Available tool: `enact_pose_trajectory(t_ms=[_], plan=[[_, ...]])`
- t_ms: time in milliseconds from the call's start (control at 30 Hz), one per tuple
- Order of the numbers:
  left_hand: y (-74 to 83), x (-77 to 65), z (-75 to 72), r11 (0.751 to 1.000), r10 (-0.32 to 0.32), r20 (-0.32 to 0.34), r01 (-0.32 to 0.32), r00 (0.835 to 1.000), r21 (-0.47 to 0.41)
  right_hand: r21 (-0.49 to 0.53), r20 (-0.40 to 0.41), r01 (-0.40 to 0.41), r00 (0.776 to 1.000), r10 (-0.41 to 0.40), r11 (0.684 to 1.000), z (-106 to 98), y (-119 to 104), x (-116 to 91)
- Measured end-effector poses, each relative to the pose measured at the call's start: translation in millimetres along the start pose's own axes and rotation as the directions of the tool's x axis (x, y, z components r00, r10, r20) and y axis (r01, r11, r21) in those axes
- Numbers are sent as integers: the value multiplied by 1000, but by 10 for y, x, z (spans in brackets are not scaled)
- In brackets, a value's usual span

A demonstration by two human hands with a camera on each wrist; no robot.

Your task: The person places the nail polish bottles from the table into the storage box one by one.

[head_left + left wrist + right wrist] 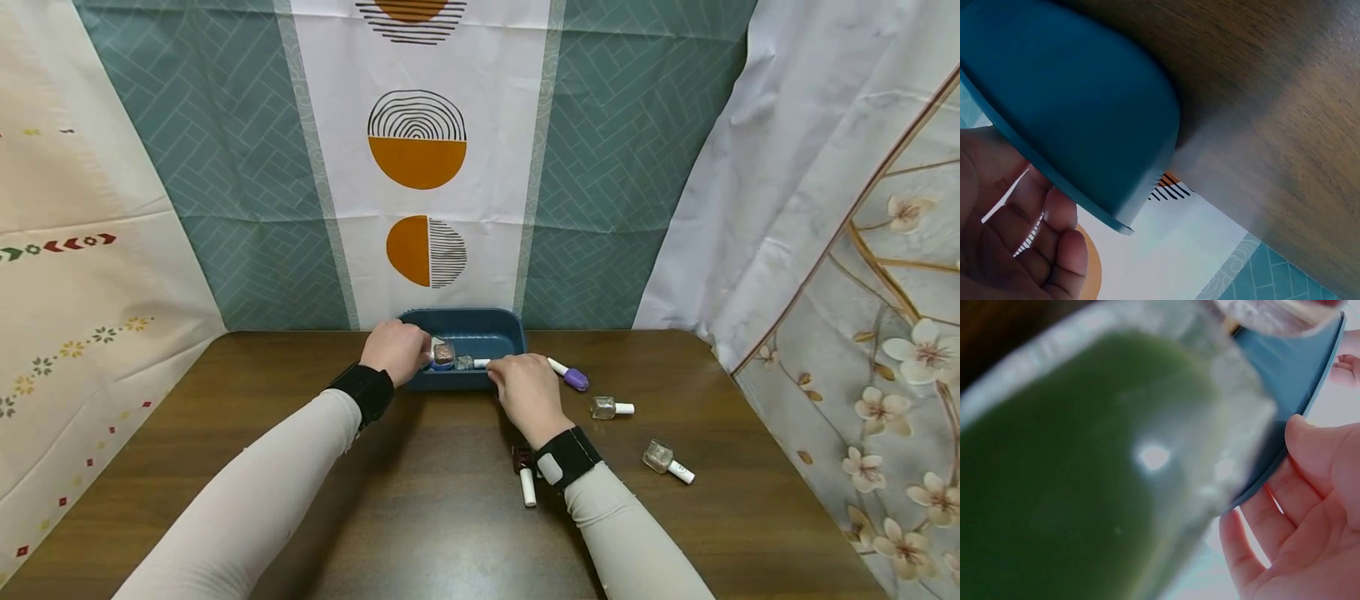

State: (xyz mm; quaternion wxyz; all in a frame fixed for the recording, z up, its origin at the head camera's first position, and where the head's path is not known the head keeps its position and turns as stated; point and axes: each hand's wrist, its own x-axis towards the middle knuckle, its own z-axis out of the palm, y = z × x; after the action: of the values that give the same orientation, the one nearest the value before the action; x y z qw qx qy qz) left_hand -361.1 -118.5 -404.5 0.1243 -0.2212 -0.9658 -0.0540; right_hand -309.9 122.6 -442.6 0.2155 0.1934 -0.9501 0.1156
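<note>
At opposite ends of the blue bin (459, 382), your left hand (395, 350) and right hand (527, 393) grip it. Bottles (444, 353) lie inside; right of it, on the worktop (420, 517), lie a purple bottle (576, 379) and 2 glittery bottles (602, 407).

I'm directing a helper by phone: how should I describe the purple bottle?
On the brown table, find the blue tub near the far edge. Just right of it, beside the right hand, lies a small white-capped bottle. Its purple body sets it apart from the two silvery-grey bottles nearby.
</note>
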Motion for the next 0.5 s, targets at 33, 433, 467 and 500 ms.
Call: enact_pose_trajectory(t_ms=[33,433,467,500], plan=[[0,0,-1,1000,3,9,-3,1000,0,0,1,0,1000,0,1000,1,-3,-2],[-4,39,-6,1000,8,74,-8,997,7,-11,-20,10,1000,-10,1000,9,-3,-10],[-8,43,1,1000,8,75,-9,997,9,-10,-19,10,1000,-10,1000,9,-1,-9],[-10,45,6,1000,6,79,-6,997,8,-8,-18,9,1000,-9,1000,10,0,-9]])
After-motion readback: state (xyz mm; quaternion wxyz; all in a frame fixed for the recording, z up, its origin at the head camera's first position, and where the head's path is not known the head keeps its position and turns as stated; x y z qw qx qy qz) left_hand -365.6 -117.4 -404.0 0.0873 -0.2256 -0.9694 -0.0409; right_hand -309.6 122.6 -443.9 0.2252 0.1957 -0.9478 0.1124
